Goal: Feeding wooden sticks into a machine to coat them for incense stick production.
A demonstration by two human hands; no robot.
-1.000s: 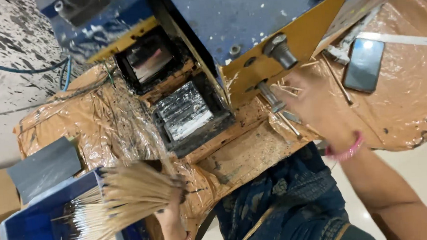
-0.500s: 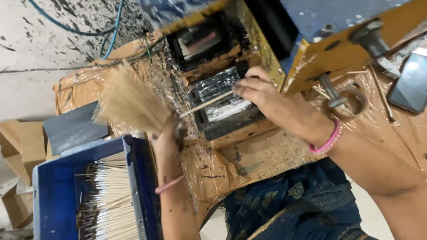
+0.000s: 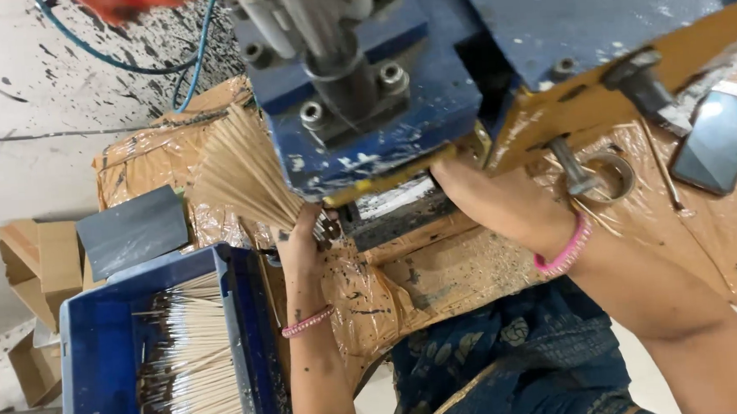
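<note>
My left hand (image 3: 303,240) grips a fanned bundle of thin wooden sticks (image 3: 240,167), held up beside the blue machine head (image 3: 372,106). My right hand (image 3: 477,189) reaches under the machine head toward its dark feed slot (image 3: 385,210); its fingers are hidden behind the blue block, so what they hold cannot be seen. Pink bracelets circle both wrists. A blue crate (image 3: 99,364) at lower left holds several coated sticks (image 3: 196,363) lying side by side.
The bench is wrapped in brown taped plastic (image 3: 439,270). A dark phone (image 3: 718,142) lies at the right beside a metal bolt and ring (image 3: 589,174). A grey board (image 3: 134,232) and cardboard boxes (image 3: 31,267) sit at left. Blue cable (image 3: 184,61) runs over the spattered floor.
The view has shifted closer under the machine head. My right hand has gone from feeding a stick at the slot to reaching beneath the blue block; the left still holds the fanned bundle.
</note>
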